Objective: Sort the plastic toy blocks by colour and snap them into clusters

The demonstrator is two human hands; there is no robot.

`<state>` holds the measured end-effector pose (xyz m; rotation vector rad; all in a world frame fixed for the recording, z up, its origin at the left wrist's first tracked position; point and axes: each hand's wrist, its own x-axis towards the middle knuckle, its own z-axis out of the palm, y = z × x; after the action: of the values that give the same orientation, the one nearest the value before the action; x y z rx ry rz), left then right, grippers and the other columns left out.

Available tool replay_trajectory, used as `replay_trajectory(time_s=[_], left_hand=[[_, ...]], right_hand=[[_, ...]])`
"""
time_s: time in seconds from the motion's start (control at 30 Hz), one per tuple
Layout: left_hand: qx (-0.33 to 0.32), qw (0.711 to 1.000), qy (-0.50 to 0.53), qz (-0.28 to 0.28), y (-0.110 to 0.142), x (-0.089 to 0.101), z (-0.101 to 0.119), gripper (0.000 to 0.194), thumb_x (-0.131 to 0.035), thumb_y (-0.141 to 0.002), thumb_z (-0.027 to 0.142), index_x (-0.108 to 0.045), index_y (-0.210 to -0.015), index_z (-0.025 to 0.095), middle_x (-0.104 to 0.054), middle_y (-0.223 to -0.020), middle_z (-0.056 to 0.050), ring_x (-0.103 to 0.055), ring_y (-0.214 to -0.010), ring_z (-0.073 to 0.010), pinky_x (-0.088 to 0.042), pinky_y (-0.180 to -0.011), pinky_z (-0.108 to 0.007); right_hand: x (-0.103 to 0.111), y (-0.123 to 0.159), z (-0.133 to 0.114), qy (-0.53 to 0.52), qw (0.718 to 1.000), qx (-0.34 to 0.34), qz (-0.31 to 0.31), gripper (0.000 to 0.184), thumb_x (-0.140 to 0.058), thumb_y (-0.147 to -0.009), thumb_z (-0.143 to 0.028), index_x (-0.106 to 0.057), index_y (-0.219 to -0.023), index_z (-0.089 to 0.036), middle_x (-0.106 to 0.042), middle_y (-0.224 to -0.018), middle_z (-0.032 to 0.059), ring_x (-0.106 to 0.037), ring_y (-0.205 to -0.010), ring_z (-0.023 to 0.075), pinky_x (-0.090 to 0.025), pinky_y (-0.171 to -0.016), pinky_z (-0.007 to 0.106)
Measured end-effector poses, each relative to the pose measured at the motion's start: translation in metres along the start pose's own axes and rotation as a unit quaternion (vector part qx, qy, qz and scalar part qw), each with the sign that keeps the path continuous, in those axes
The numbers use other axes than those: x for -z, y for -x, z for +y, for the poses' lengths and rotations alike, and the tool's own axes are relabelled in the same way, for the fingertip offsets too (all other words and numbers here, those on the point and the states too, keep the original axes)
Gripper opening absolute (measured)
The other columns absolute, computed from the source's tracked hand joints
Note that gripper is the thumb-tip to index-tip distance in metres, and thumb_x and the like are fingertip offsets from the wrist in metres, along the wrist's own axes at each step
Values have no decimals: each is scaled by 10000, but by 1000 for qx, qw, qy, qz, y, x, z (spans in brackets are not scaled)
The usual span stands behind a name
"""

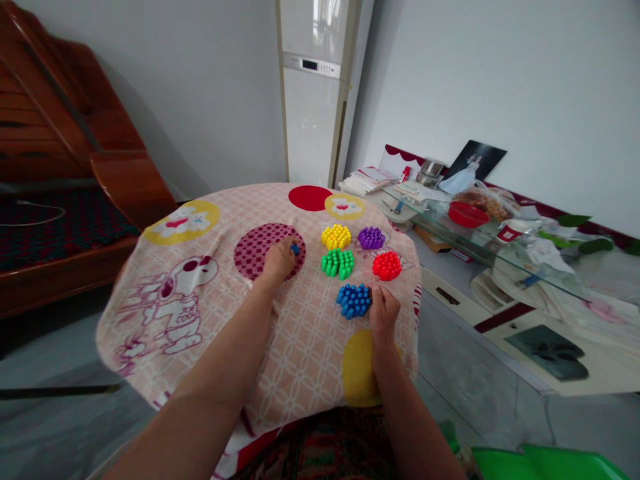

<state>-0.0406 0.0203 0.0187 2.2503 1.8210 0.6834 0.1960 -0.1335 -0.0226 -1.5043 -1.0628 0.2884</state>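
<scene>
On a cloth-covered round table (200,313) lie clusters of small plastic pegs sorted by colour: yellow (336,236), purple (371,237), green (338,263), red (387,265) and blue (354,300). My left hand (279,260) rests on a dark red circle of the cloth, fingers pinched on a single blue peg (295,249). My right hand (383,309) lies curled on the cloth, its fingertips touching the right edge of the blue cluster.
A glass-topped low table (480,247) at the right carries books, a red bowl (467,214), a photo and clutter. A wooden bench (75,173) stands at the left, a tall white air conditioner (313,87) behind. Something green (540,463) sits bottom right.
</scene>
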Motion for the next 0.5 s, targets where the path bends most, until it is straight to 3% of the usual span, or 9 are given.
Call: replay_trajectory(time_s=[0.13, 0.27, 0.4, 0.5], left_hand=[[-69, 996, 39, -37, 10, 26, 18, 367, -491, -845, 169, -662, -1170, 158, -724, -1073, -80, -648, -942, -196, -465, -831, -264], [-177, 970, 79, -144, 25, 42, 49, 317, -543, -800, 214, -742, -1044, 177, -749, -887, -32, -652, -767, -164, -459, -723, -240], [-229, 949, 60, -207, 36, 29, 69, 298, -548, -764, 172, -775, -952, 213, -740, -782, 7, -626, -680, -141, -416, -643, -227], [-260, 937, 72, -221, 38, 13, 73, 244, -551, -797, 202, -777, -890, 209, -747, -798, 0, -630, -695, -140, -404, -640, -228]], right_hand=[[0, 1, 1, -11, 1000, -5, 3, 399, -438, -911, -416, -727, -855, -148, -715, -790, 56, -628, -767, 192, -464, -718, 294], [-1, 1, 1, -14, 1000, -11, 2, 395, -440, -907, -427, -721, -844, -156, -709, -781, 50, -621, -766, 195, -464, -719, 299], [0, 1, -2, -20, 1000, -11, 1, 390, -444, -905, -428, -719, -856, -157, -714, -808, 55, -622, -786, 200, -461, -740, 305], [1, 1, -4, -18, 1000, -9, 2, 386, -448, -904, -422, -722, -862, -153, -718, -818, 60, -628, -794, 202, -462, -747, 305]])
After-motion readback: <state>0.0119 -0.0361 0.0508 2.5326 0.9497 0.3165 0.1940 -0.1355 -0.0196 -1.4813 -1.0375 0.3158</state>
